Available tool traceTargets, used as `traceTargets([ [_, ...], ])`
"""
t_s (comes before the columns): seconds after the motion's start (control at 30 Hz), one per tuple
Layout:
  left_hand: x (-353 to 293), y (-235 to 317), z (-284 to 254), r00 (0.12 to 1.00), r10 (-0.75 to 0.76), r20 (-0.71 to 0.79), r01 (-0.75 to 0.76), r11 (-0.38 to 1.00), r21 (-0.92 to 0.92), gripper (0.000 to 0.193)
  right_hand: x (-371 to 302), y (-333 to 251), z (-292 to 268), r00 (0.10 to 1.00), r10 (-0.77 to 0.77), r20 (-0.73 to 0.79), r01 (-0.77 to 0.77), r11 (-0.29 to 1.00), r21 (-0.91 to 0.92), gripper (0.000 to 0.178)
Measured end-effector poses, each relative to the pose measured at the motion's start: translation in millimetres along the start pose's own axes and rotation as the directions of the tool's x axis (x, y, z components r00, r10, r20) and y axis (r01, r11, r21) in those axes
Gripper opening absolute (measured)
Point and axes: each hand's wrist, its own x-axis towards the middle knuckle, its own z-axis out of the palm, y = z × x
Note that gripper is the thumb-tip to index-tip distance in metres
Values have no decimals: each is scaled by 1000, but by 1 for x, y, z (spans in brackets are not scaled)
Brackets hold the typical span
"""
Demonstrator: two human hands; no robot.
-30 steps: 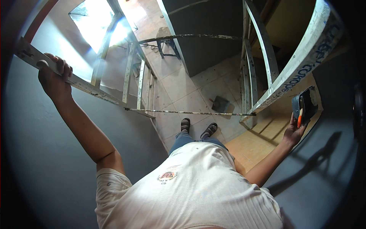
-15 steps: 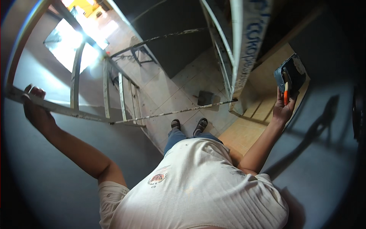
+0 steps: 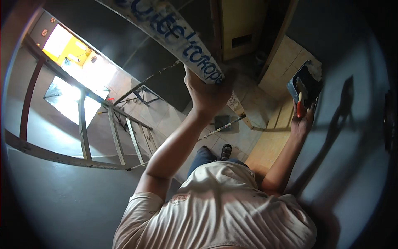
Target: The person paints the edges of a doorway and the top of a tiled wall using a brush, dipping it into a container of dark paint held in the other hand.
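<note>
Grey wall flanks right hand, closed on dark container; left hand, shifted across, clasps lettered ladder rail, seemingly steadying it.

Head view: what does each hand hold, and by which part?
Left hand: the ladder, by a side rail. Right hand: a dark container, by its near end, with an orange-handled tool.

Building interior under finishing work, as indicated by a paint-spattered stepladder, with floor tiles beneath it and, to its right, a smeared tray before a grey wall.
</note>
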Motion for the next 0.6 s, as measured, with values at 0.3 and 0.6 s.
traceTargets([
  [0.3, 71, -74, 39, 954, -26, -300, -75, 945, -319, 39, 7, -9, 9, 999, 32, 44, -30, 998, -47, 41],
  [0.6, 144, -98, -4, 926, -106, -363, -47, 921, -388, 38, -11, -19, 72, 996, -44, -78, 33, 990, -138, 38],
])
